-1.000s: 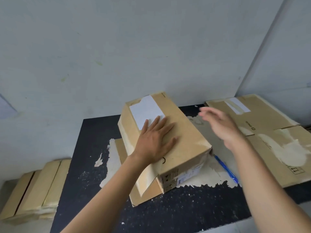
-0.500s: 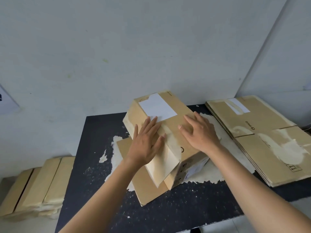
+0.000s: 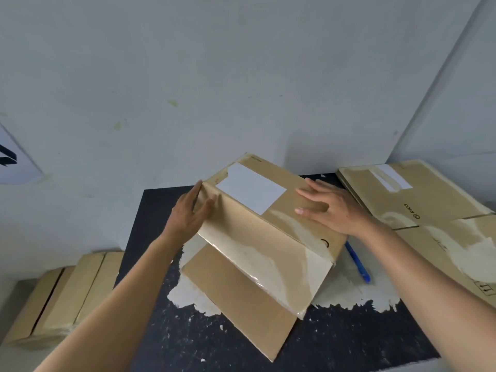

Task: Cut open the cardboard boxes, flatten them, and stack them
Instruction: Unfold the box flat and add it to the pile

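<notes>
The box (image 3: 268,237) sits at the middle of the dark table (image 3: 349,342), its labelled top (image 3: 251,190) tilted up toward the far wall and one long flap (image 3: 241,304) lying open on the table on the near side. Half a second ago both hands lay close together on the top. Now they have parted. The left hand (image 3: 188,213) has slid to the far left corner, fingers straight along the edge and thumb laid on the side panel, pinching nothing. The right hand (image 3: 330,208) has shifted to the right part of the top and rests there flat, fingers spread. The box has also turned a little and leans more, so the blue pen (image 3: 358,264) just right of it shows again. This reads as the flattening step: with the ends apparently cut free, the hands look set to shear the walls sideways and press them down. It still stands with volume, so the collapse is not done. The flat stack (image 3: 402,200) waits at the far right, and more boxes (image 3: 67,294) sit low at the near left.
</notes>
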